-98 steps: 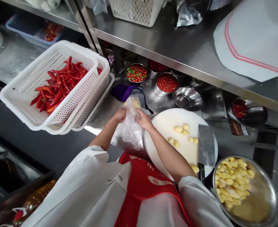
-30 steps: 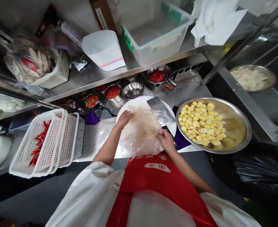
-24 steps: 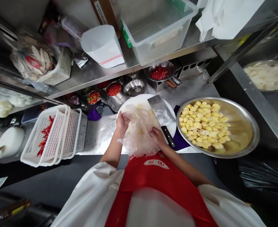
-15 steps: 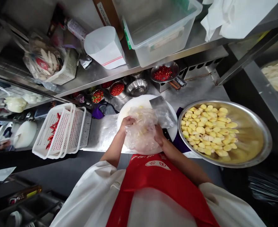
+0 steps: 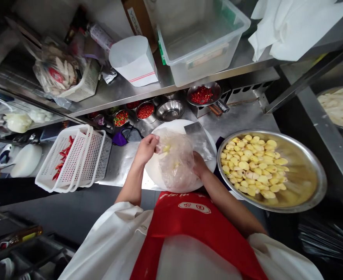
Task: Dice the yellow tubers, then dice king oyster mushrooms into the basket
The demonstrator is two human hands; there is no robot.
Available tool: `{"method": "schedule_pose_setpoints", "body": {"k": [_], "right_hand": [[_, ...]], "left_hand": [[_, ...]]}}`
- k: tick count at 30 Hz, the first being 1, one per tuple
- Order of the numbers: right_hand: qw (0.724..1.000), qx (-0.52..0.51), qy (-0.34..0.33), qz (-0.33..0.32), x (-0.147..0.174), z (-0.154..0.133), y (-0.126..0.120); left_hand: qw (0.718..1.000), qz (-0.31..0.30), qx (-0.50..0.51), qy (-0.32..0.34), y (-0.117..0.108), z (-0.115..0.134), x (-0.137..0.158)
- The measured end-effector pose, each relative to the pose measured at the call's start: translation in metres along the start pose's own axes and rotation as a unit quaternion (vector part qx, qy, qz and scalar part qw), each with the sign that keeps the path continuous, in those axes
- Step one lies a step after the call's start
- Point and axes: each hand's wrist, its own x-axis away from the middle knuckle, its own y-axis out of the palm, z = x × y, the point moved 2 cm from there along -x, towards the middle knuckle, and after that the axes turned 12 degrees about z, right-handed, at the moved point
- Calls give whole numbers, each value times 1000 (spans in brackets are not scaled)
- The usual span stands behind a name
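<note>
The left hand [image 5: 146, 149] pinches the crumpled clear plastic bag [image 5: 175, 165] between both hands, the right hand [image 5: 200, 164] touches its side with unclear grip, and gentle tension should avoid tearing.

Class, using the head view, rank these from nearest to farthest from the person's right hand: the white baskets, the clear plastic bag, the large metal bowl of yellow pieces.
1. Clear plastic bag: nearest, against the right hand.
2. Large metal bowl: just to that hand's right.
3. White baskets: farthest, left beyond the cutting board.
</note>
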Motion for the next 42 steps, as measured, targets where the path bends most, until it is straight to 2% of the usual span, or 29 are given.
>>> {"method": "schedule_pose_setpoints", "body": {"k": [2, 4, 5, 7, 9, 12, 14, 16, 19, 21, 23, 25, 26, 28, 29, 31, 32, 33, 35, 36, 38, 40, 42], "right_hand": [[999, 12, -10, 31, -3, 1, -10], [998, 33, -16, 56, -4, 4, -21], [997, 46, -18, 62, -4, 7, -26], [995, 74, -22, 63, 0, 13, -32], [993, 98, -28, 59, 6, 19, -32], [989, 118, -43, 73, 12, 26, -25], [986, 122, -57, 96, 12, 28, -19], [982, 122, -73, 128, 10, 28, -16], [971, 117, -99, 181, 8, 29, -18], [961, 112, -118, 223, 12, 27, -20], [938, 111, -160, 286, 26, 21, -20], [901, 112, -249, 338, 49, 8, -12], [885, 114, -303, 335, 62, -1, -3], [869, 134, -396, 264, 86, -19, 23], [870, 161, -416, 211, 94, -28, 38], [862, 235, -423, 151, 96, -43, 67], [857, 265, -415, 149, 91, -49, 78], [857, 278, -403, 164, 84, -53, 86], [879, 229, -363, 208, 65, -59, 92], [893, 183, -343, 226, 56, -61, 93], [911, 101, -313, 247, 45, -64, 89], [916, 68, -303, 253, 41, -68, 86], [920, 66, -292, 254, 41, -74, 83]], "left_hand": [[998, 53, -9, -16, -8, -6, -12], [993, 94, 47, -55, -17, -6, -24], [988, 89, 100, -83, -19, -3, -29], [968, 41, 209, -131, -21, 6, -34], [954, -2, 261, -146, -20, 17, -35], [974, -4, 213, -75, -20, 27, -36], [991, 9, 137, 4, -22, 27, -40], [997, -4, 63, 46, -25, 23, -47], [995, -80, 29, 52, -32, 15, -58], [989, -131, 54, 49, -38, 13, -65], [981, -164, 98, 41, -41, 13, -71], [969, -179, 164, 44, -40, 15, -76], [962, -183, 198, 49, -37, 17, -78], [948, -186, 249, 71, -26, 25, -78], [942, -190, 264, 87, -19, 31, -75], [927, -214, 280, 131, -5, 45, -66], [916, -236, 285, 157, 1, 52, -60], [902, -266, 288, 182, 5, 57, -55], [872, -325, 293, 220, 10, 59, -51], [863, -338, 296, 230, 10, 53, -54], [868, -318, 304, 229, 9, 25, -69], [894, -275, 293, 199, 11, -19, -87], [912, -298, 236, 153, 18, -66, -96]]}}
